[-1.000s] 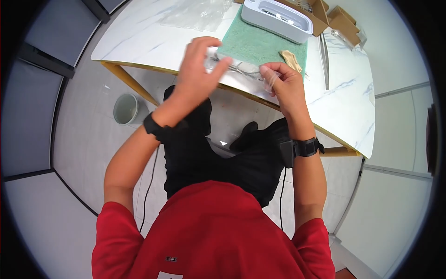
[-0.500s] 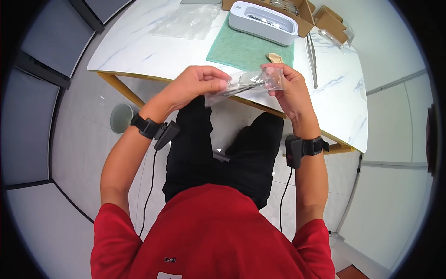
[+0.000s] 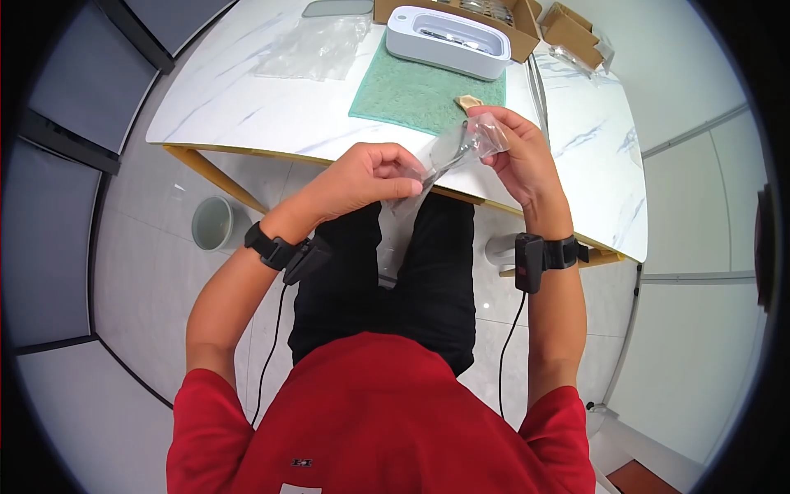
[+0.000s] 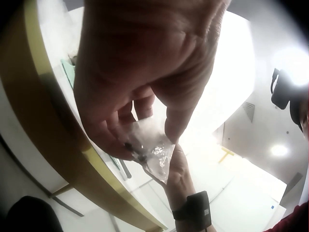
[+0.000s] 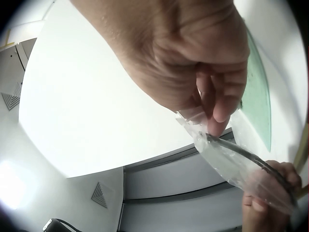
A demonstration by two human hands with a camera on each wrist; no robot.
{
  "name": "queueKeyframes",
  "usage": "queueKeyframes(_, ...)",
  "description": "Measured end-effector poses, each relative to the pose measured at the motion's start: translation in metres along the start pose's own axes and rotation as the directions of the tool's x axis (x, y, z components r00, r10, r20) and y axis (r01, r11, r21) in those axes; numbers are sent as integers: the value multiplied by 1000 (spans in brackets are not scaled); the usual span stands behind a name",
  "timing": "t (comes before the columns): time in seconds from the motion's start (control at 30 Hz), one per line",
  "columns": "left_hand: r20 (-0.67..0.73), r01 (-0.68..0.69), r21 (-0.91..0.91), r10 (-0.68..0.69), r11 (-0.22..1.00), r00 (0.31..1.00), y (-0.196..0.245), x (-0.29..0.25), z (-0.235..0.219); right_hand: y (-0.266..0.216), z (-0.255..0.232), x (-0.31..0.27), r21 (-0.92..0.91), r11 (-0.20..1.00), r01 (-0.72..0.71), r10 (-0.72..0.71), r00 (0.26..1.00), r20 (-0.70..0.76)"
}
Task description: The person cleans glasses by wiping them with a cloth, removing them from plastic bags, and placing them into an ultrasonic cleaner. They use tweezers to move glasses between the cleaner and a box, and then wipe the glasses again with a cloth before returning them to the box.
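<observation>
A clear plastic bag [image 3: 436, 155] stretches slantwise between the two hands, over the table's front edge. Inside it lies a slender, dark, curved item [image 5: 248, 155]; its exact kind cannot be told through the crinkled film. My left hand [image 3: 362, 179] pinches the bag's lower left end between thumb and fingers. At the upper right end, my right hand [image 3: 528, 160] pinches the gathered film, with its fingertips close to one end of the dark item. A small beige cloth [image 3: 469, 102] lies just beyond the right hand.
On the green towel [image 3: 395, 95] stands a white, tub-shaped device [image 3: 448, 62] with something slim inside. Behind are cardboard boxes [image 3: 572, 37]. Loose plastic bags [image 3: 317, 49] lie at the back left, long metal tweezers [image 3: 536, 90] at the right. A bin [image 3: 216, 222] stands on the floor.
The left hand, spread and off to the left at first, has come to pinch the bag's left end. The bag now slopes more steeply, its left end lower.
</observation>
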State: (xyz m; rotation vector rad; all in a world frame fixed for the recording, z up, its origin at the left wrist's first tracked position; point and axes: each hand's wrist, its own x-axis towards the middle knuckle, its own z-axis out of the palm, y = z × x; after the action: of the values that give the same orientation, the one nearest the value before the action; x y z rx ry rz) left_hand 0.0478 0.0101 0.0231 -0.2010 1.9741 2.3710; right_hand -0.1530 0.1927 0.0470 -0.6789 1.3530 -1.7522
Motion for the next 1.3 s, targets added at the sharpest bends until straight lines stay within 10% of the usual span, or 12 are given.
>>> queueKeyframes(0.4, -132, -100, 423, 171, 900, 976, 4, 13, -6, 3, -19, -19, -185, 980, 70, -77, 997, -31)
queueKeyframes(1.3, -97, -48, 408, 95, 912, 991, 10, 35, -11, 2, -26, -20, -238, 969, -72, 65, 997, -37)
